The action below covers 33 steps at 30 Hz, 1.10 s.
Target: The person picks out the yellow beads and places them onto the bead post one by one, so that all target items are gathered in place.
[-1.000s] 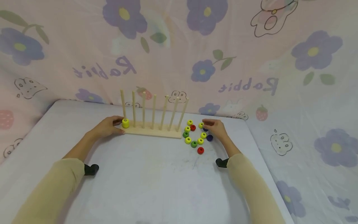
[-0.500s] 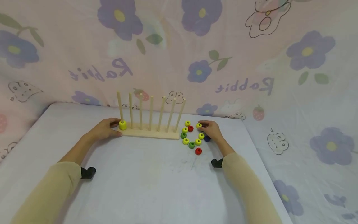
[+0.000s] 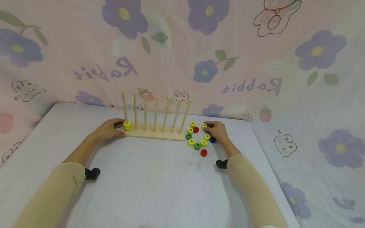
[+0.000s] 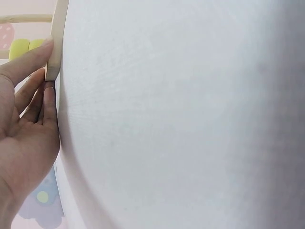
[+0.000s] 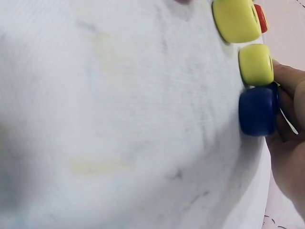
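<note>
At the left end of a wooden peg rack (image 3: 155, 136), my left hand (image 3: 106, 129) grips the base; in the left wrist view the thumb lies over the base's edge (image 4: 56, 57). Yellow beads (image 3: 127, 126) sit stacked on the leftmost peg, close to those fingers. To the rack's right, my right hand (image 3: 219, 130) pinches a yellow bead (image 3: 204, 126) between thumb and fingertips. A dark blue bead (image 3: 213, 139) lies beside this hand. In the right wrist view the fingertips are partly hidden behind a blue bead (image 5: 257, 112) and a yellow one (image 5: 256, 65).
Several loose beads lie right of the rack, among them a red bead (image 3: 203, 152), a green bead (image 3: 197, 146) and a yellow bead (image 3: 191, 142). They rest on a white-covered table (image 3: 159, 183). A patterned cloth (image 3: 171, 53) hangs behind the table.
My right hand has moved slightly left and its fingers have come round the yellow bead. The left hand stays on the rack. The head view has shifted a little.
</note>
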Available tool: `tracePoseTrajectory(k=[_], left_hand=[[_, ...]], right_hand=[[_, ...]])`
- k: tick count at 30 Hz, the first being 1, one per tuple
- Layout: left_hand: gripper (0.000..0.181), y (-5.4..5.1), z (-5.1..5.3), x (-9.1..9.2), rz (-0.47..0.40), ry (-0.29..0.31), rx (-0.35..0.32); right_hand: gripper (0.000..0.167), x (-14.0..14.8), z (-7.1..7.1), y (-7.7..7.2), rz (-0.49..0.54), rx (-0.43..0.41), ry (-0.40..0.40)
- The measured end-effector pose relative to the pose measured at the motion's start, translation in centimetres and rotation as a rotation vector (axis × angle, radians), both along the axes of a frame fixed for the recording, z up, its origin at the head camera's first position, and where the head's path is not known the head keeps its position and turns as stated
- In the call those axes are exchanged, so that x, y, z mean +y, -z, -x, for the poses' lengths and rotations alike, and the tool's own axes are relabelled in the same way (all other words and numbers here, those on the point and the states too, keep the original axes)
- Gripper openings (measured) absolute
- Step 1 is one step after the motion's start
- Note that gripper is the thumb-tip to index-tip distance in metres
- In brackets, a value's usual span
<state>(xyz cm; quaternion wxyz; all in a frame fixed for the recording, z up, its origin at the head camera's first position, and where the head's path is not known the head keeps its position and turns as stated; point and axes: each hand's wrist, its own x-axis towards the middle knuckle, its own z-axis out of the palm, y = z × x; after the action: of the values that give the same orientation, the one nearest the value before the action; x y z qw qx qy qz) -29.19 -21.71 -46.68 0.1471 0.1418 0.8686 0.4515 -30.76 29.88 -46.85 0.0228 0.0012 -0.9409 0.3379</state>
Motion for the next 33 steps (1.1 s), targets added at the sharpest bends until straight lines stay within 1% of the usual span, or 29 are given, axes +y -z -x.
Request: tracePoseTrajectory(k=[5, 11, 13, 17, 20, 23, 25, 29, 33], left_hand=[[0.081, -0.1, 0.2, 0.0, 0.014, -0.004, -0.006], [0.081, -0.5, 0.3, 0.0, 0.016, -0.008, 0.003], [0.080, -0.5, 0.3, 0.0, 0.009, -0.005, 0.011], [0.081, -0.5, 0.0, 0.1, 0.006, -0.001, 0.003], [0.081, -0.4, -0.2, 0.2, 0.006, -0.002, -0.004], [0.080, -0.4, -0.4, 0.3, -0.004, -0.001, 0.003], [0.080, -0.5, -0.4, 0.3, -0.005, 0.005, 0.012], [0.080, -0.4, -0.2, 0.2, -0.005, 0.002, 0.016], [0.080, -0.2, -0.1, 0.2, -0.002, -0.002, 0.014]], right_hand=[[0.035, 0.2, 0.2, -0.1, 0.011, 0.002, 0.027], [0.034, 0.1, 0.3, -0.4, 0.021, 0.055, 0.026], [0.034, 0.1, 0.3, -0.8, 0.017, 0.066, 0.028], [0.032, -0.1, -0.2, -1.6, 0.039, 0.066, 0.036], [0.033, -0.2, -0.5, -2.1, 0.070, 0.070, 0.021], [0.035, -0.3, -0.7, -2.4, 0.100, 0.082, -0.001], [0.035, -0.4, -0.7, -2.7, 0.121, 0.099, -0.018], [0.034, -0.8, -0.7, -3.6, 0.127, 0.133, -0.038], [0.034, -1.0, -0.9, -4.7, 0.131, 0.141, -0.045]])
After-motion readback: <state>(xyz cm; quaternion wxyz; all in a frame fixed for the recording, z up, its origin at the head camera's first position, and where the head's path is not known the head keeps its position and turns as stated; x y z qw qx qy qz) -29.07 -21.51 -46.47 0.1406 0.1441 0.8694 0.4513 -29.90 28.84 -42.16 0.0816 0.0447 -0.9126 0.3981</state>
